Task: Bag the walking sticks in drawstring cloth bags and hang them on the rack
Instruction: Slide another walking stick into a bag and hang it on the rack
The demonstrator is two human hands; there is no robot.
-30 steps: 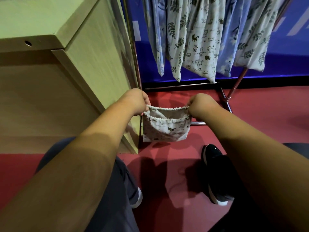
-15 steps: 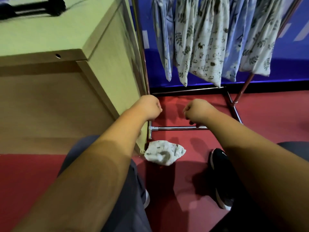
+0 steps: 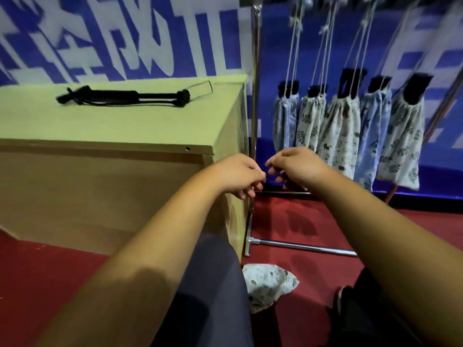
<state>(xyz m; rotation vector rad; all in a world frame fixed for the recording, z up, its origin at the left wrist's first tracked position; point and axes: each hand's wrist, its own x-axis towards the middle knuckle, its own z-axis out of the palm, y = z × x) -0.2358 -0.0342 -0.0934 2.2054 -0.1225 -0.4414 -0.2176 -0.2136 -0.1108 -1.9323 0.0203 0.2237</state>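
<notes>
A folded black walking stick (image 3: 125,96) lies on top of the pale wooden cabinet (image 3: 120,126) at the left. A small printed cloth bag (image 3: 269,286) lies crumpled on the red floor by my left knee. Several filled drawstring bags (image 3: 343,136) hang by their cords from the metal rack (image 3: 255,101) at the right, black stick ends poking out of their tops. My left hand (image 3: 240,175) and my right hand (image 3: 295,166) hover side by side in front of the rack post, fingers loosely curled and apart, holding nothing.
A blue and white banner covers the wall behind. The rack's chrome foot bar (image 3: 300,245) runs along the floor near the cabinet corner. My dark shoe (image 3: 347,300) stands on the red floor at the lower right.
One second ago both hands held the small bag open. It dropped to the floor, and my view has since tilted up to show the cabinet top and the stick.
</notes>
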